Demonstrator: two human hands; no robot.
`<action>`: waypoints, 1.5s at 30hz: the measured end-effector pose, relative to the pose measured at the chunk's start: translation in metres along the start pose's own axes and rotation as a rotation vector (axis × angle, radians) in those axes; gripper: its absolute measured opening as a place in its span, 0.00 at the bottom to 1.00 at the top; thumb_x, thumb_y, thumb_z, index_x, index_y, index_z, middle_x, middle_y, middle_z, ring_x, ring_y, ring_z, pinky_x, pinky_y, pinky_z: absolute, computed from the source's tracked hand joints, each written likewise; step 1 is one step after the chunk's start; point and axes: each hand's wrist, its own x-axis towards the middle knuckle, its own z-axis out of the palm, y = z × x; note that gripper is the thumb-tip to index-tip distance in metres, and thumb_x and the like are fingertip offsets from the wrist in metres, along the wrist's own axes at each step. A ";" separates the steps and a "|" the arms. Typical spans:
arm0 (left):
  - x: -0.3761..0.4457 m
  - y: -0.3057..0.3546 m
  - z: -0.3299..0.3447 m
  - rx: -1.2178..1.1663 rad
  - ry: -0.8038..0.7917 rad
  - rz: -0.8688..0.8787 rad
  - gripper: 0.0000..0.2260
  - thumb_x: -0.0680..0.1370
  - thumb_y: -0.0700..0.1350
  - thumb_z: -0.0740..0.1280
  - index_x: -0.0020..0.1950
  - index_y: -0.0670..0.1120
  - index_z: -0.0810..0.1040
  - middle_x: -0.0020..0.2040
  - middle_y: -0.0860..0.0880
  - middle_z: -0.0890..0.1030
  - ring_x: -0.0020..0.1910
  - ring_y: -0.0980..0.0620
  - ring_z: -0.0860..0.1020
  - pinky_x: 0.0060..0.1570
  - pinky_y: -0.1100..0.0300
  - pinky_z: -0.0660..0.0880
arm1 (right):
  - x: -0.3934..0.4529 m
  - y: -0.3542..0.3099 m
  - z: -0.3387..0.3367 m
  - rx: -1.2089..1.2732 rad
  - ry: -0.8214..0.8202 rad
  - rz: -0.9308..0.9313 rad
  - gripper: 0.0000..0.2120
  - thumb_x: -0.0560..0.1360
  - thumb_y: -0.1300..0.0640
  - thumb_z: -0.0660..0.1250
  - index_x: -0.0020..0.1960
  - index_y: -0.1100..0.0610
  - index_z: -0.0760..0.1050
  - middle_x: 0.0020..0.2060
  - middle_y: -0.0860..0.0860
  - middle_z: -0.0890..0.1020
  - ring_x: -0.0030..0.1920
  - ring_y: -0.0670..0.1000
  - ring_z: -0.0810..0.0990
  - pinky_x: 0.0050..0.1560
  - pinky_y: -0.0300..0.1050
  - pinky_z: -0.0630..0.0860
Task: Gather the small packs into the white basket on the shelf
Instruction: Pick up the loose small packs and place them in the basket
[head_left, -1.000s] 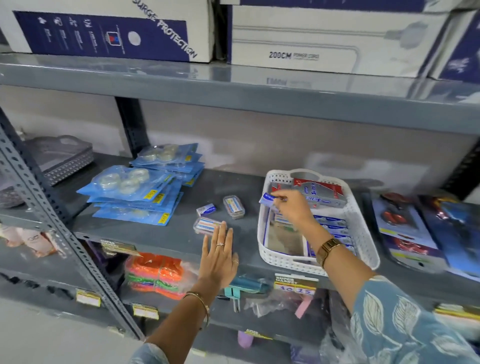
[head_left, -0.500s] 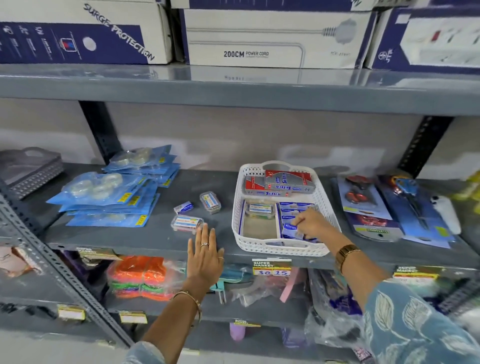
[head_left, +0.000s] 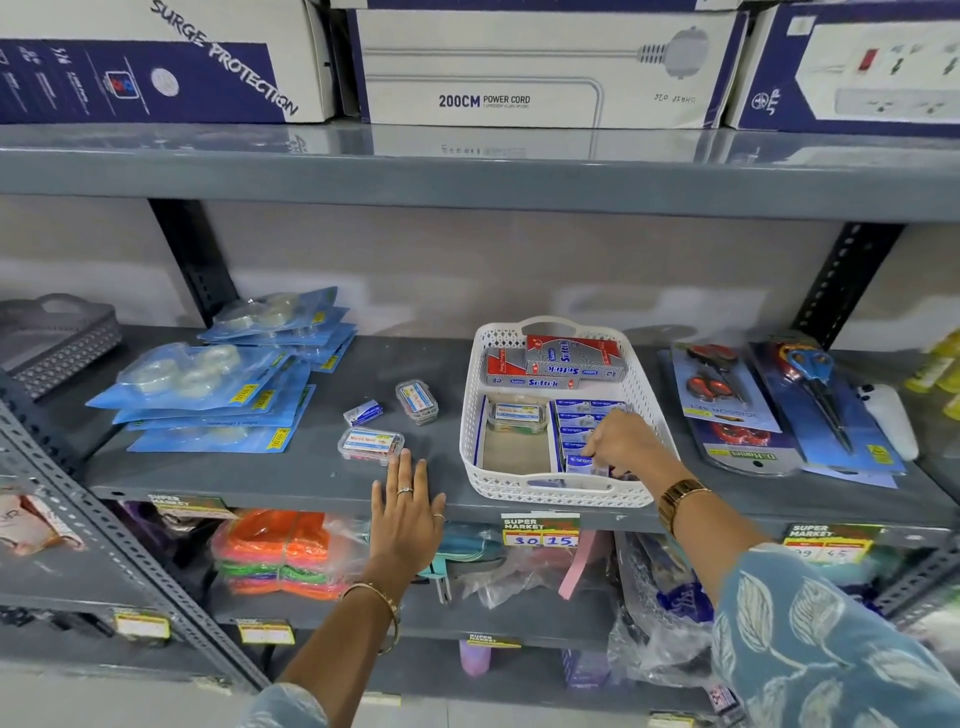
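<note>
The white basket stands on the grey middle shelf. It holds red-and-grey boxes at the back, a clear box and a row of small blue packs. My right hand reaches into the basket's front right, its fingers curled round a small blue pack at the near end of the row. To the basket's left my left hand rests flat on the shelf edge, fingers straight. Beyond it lie a clear box, another clear box and a loose blue pack.
Stacked blue tape packs lie left of the loose packs, and a grey basket sits at the far left. Carded scissors lie right of the white basket. Large power-cord cartons fill the shelf above. Bagged goods crowd the shelf below.
My right hand has moved from the basket's back left to its front right and lowered the blue pack into the row. My left hand has stayed flat on the shelf.
</note>
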 end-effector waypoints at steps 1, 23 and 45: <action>0.000 0.000 0.000 -0.001 -0.002 0.001 0.55 0.58 0.65 0.13 0.75 0.42 0.50 0.77 0.42 0.46 0.76 0.43 0.45 0.73 0.45 0.46 | -0.001 -0.003 0.000 -0.063 0.044 -0.010 0.11 0.74 0.62 0.66 0.54 0.65 0.78 0.54 0.57 0.82 0.55 0.57 0.81 0.55 0.47 0.79; 0.004 -0.020 -0.021 0.024 -0.030 -0.048 0.40 0.76 0.63 0.33 0.67 0.38 0.69 0.69 0.38 0.71 0.66 0.38 0.70 0.60 0.37 0.68 | 0.013 -0.055 0.011 0.451 0.123 -0.165 0.11 0.73 0.70 0.64 0.50 0.64 0.82 0.49 0.58 0.84 0.35 0.48 0.77 0.38 0.36 0.75; 0.046 -0.100 -0.036 0.055 -0.003 -0.056 0.39 0.67 0.63 0.34 0.76 0.47 0.43 0.77 0.45 0.42 0.76 0.46 0.42 0.73 0.47 0.39 | 0.067 -0.220 0.069 0.144 0.002 -0.568 0.14 0.72 0.69 0.64 0.53 0.59 0.82 0.56 0.56 0.82 0.57 0.55 0.79 0.59 0.46 0.74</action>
